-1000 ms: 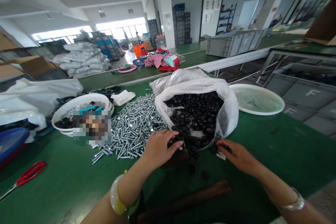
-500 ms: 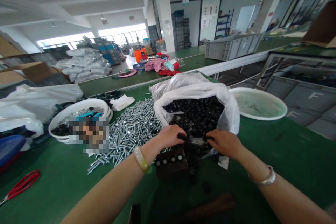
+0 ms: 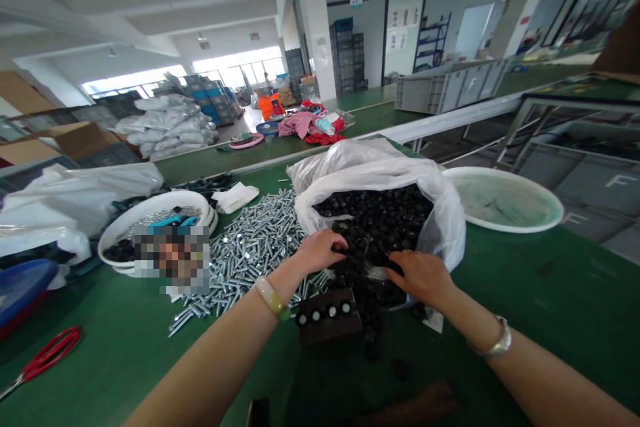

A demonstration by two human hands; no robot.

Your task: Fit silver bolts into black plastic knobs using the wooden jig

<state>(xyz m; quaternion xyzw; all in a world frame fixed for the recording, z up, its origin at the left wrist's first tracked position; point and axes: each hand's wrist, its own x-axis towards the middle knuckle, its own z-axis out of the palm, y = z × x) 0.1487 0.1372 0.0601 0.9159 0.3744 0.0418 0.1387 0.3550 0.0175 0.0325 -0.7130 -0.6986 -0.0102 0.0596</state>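
Note:
At the mouth of a clear plastic bag (image 3: 447, 213) lie many small black round plastic knobs (image 3: 385, 203). My left hand (image 3: 323, 251) reaches to the near left of the pile, its fingers curled in on a dark piece. On the pile's right, my right hand (image 3: 424, 277) has thumb and fingers closed around a black knob; the fingertips are partly hidden. Just in front of the bag stands a dark block (image 3: 330, 330) with several black knobs with silvery centres in a row along its top. A heap of silver bolts (image 3: 255, 240) spreads left of my left hand.
White tubs (image 3: 107, 240) with metal parts stand left, partly pixelated. Red-handled scissors (image 3: 53, 352) lie at front left, beside a blue tray (image 3: 25, 287). A white round lid (image 3: 505, 203) rests right of the bag. Loose knobs (image 3: 400, 368) and a dark bar (image 3: 415, 407) lie near me.
My left hand has lifted slightly away from the block, up toward the pile, so the block's row shows more fully. My right hand has shifted slightly left. The view has tilted a little.

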